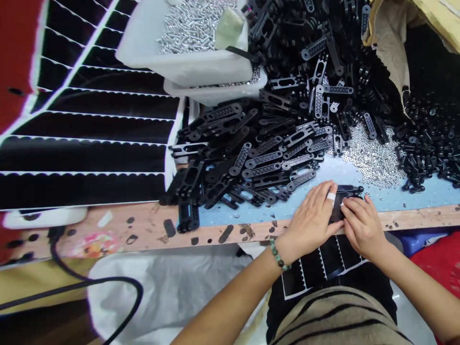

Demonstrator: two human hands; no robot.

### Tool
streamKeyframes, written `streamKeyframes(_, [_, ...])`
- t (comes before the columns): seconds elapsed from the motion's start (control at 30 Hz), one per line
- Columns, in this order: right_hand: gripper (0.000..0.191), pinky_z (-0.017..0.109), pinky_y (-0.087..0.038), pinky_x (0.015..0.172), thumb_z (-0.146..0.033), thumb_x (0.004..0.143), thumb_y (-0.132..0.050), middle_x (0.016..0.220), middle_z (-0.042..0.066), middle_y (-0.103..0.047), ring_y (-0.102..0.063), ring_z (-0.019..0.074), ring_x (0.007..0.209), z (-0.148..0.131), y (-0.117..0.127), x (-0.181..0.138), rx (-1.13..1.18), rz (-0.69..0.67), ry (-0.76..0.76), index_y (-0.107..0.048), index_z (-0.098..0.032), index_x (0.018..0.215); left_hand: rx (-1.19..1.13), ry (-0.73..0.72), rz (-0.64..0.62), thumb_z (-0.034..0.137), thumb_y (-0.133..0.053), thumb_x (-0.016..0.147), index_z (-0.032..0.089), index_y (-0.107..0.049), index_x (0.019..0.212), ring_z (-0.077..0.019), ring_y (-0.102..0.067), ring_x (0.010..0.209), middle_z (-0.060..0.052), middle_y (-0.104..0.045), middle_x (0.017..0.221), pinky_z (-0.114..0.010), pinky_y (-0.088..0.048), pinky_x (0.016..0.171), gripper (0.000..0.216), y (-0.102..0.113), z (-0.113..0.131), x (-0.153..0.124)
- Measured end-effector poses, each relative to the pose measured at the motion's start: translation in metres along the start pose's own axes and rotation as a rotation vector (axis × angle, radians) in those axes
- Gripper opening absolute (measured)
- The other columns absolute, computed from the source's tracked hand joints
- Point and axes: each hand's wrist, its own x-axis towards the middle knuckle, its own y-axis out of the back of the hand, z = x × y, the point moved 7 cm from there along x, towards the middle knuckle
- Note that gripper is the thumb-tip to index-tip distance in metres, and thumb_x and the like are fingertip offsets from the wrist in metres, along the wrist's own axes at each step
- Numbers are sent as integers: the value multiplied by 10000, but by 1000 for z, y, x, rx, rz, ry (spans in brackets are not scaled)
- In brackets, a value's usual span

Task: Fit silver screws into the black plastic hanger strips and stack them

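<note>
At the table's front edge, my left hand (pixel 312 212) and my right hand (pixel 363 226) meet over a black plastic part (pixel 337 210). My left fingers lie along its left side and far end, with white tape round one finger. The thumb and curled fingers of my right hand press on its right side. Most of the part is hidden by my fingers. Just beyond them another black part with a rounded tip (pixel 354 189) rests on the blue mat (pixel 334 171). Past my right hand spreads a heap of small silver screws and nuts (pixel 375 155).
Slotted black plastic links (pixel 266 163) are piled left and behind. A white bin (pixel 143 45) of silver screws stands on a second tray (pixel 208 93). Small black parts (pixel 417 163) lie at right, below a torn yellow sack (pixel 436 21). A black cable (pixel 108 279) hangs at left.
</note>
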Motion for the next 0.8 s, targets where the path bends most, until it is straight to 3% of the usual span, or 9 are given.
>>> streamKeyframes(0.2, [309, 525, -376, 1058, -134, 886, -447, 1152, 112, -635, -545, 243, 1163, 3, -3, 3, 254, -42, 20, -577, -174, 1163, -5, -1, 17, 314, -636, 822, 155, -106, 1472, -342, -266, 1382, -208, -278, 1477, -522, -321, 1106, 853, 1, -3, 0])
streamKeyframes(0.3, [342, 493, -418, 1030, -126, 911, -410, 1178, 103, -621, -569, 212, 1136, 26, 16, -4, 408, 64, -72, -539, -203, 1219, -87, -3, 23, 384, -652, 817, 191, -40, 1485, -323, -258, 1391, -192, -240, 1502, -514, -313, 1116, 926, 6, -6, -2])
streamKeyframes(0.4, [349, 480, -474, 956, -135, 913, -420, 1196, 123, -591, -557, 233, 1141, 51, 38, -21, 372, 242, -225, -531, -218, 1233, -184, 0, 5, 444, -706, 764, 220, 25, 1488, -327, -180, 1418, -176, -88, 1549, -511, -308, 1119, 1053, 10, -9, -4])
streamKeyframes(0.5, [363, 486, -482, 937, -136, 908, -435, 1219, 132, -575, -549, 250, 1145, 52, 41, -30, 319, 228, -228, -521, -227, 1248, -213, 7, 5, 471, -750, 708, 241, 41, 1488, -359, -88, 1429, -162, 69, 1559, -539, -310, 1106, 1134, 13, -10, -2])
streamKeyframes(0.57, [400, 492, -469, 961, -136, 911, -435, 1260, 135, -557, -542, 250, 1162, 46, 35, -30, 309, 176, -194, -480, -233, 1296, -186, -15, 8, 452, -784, 670, 229, 31, 1488, -370, -85, 1426, -177, 6, 1556, -563, -289, 1109, 1176, 12, -7, 1])
streamKeyframes(0.63, [447, 499, -451, 993, -153, 921, -424, 1341, 143, -503, -503, 254, 1223, 41, 26, -26, 293, 121, -175, -407, -233, 1361, -149, -35, 23, 394, -799, 659, 207, 1, 1486, -366, -164, 1412, -197, -165, 1522, -571, -279, 1113, 1165, 9, -3, 4])
streamKeyframes(0.7, [494, 511, -426, 1025, -180, 936, -408, 1421, 152, -426, -436, 261, 1297, 38, 14, -20, 260, 64, -164, -320, -224, 1419, -140, -38, 55, 342, -771, 689, 191, -51, 1478, -351, -286, 1367, -196, -320, 1448, -566, -309, 1100, 1079, 8, 0, 7])
streamKeyframes(0.8, [554, 562, -364, 1063, -217, 950, -394, 1452, 164, -392, -352, 279, 1360, 31, -5, -9, 178, -24, -106, -206, -198, 1471, -155, -21, 104, 305, -728, 707, 178, -121, 1460, -335, -394, 1289, -182, -415, 1364, -559, -351, 1072, 975, 8, 0, 8])
